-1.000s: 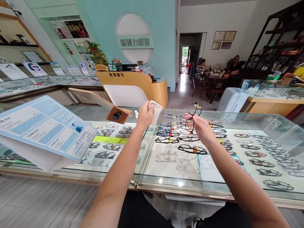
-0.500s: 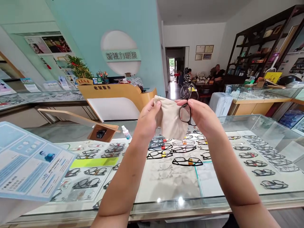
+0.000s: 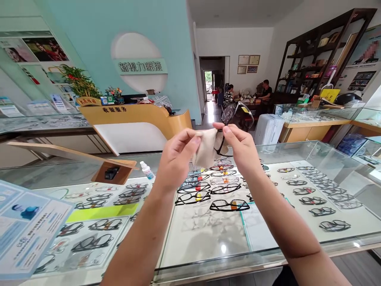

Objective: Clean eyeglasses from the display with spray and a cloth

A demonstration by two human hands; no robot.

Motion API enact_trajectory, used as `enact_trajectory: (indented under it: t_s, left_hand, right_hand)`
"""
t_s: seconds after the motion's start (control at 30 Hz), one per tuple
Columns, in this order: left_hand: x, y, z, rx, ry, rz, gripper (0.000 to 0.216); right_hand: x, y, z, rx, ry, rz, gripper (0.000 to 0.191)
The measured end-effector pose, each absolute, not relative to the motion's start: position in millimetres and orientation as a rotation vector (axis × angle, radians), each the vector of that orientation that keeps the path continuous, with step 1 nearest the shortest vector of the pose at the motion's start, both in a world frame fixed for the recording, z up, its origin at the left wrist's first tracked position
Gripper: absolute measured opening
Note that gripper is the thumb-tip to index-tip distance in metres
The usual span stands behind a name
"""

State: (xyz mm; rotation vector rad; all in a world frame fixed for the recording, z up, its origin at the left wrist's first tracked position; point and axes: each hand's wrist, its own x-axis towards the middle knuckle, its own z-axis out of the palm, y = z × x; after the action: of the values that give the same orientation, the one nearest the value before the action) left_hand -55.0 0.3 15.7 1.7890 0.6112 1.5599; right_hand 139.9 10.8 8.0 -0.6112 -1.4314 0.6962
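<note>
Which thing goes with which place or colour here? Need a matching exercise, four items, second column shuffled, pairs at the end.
Things:
1. cloth
2. spray bottle
3. raised glasses
4. flat strip

Places and colours:
A. yellow-green, lying among the display glasses
B. dark-rimmed, held in the right hand
C. beige, pinched in the left hand
D. white, to the left of the left hand in the picture

Right pairs: 1-C, 2-D, 3-B, 4-A
</note>
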Motion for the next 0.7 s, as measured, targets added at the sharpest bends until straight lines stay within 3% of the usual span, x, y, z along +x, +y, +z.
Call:
enact_trajectory:
  t_s: [0.1, 0.23, 0.43, 0.7]
  left_hand:
    - [-50, -8, 15, 1.891, 0.532, 1.581, 0.047]
    - [-41, -1, 9, 1.799, 0.665, 1.792, 0.035]
    - [-40, 20, 3, 1.681, 0.598, 1.22, 0.06]
    - [-41, 15, 2, 1.552, 0.585, 1.173, 0.056]
  right_hand:
    - [140, 10, 9, -0.588, -1.444, 0.654, 0.042]
    - [140, 7, 8, -0.559, -1.482, 0.683, 0.041]
    - [138, 7, 7, -0.484, -1.613, 0.723, 0.042]
    - [135, 14, -1, -0.483, -1.618, 0.872, 0.046]
